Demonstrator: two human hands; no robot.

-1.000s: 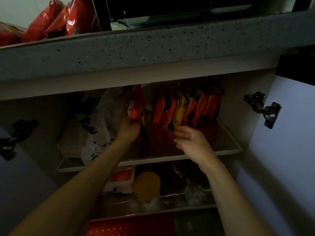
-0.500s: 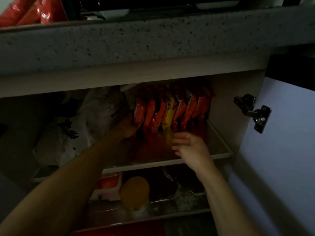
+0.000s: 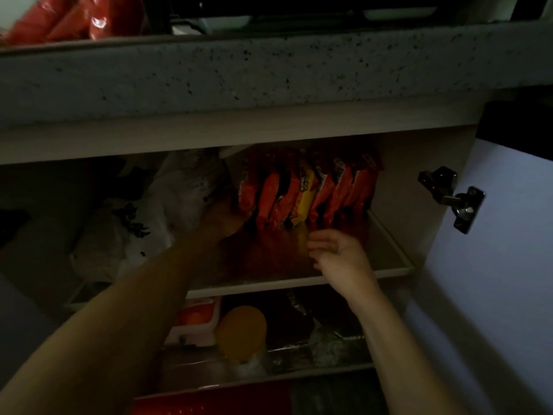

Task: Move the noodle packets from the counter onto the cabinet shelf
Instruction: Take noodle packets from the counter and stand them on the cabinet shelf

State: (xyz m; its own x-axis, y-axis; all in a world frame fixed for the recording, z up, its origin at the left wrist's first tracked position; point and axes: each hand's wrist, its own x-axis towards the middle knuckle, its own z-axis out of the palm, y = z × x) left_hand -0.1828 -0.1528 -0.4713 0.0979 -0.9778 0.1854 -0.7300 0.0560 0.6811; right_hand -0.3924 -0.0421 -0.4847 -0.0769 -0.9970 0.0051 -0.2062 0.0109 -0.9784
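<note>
Standing upright on the cabinet shelf (image 3: 386,272), noodle packets (image 3: 302,196) meet the left hand (image 3: 224,218), fingers hidden; right hand (image 3: 339,254) fingers spread

The left hand (image 3: 223,218) lies deep in shadow against the leftmost upright red noodle packet (image 3: 247,190) of the shelf row; whether its fingers curl round that packet cannot be told. Above that hand, the packets' tops vanish behind the pale cabinet frame (image 3: 239,136). Far above, the blurred red packets on the speckled grey counter (image 3: 74,19) are cut off by the top edge. Below the open right hand (image 3: 338,253), dim wrapped items on the lower shelf (image 3: 323,339) cannot be identified.
</note>
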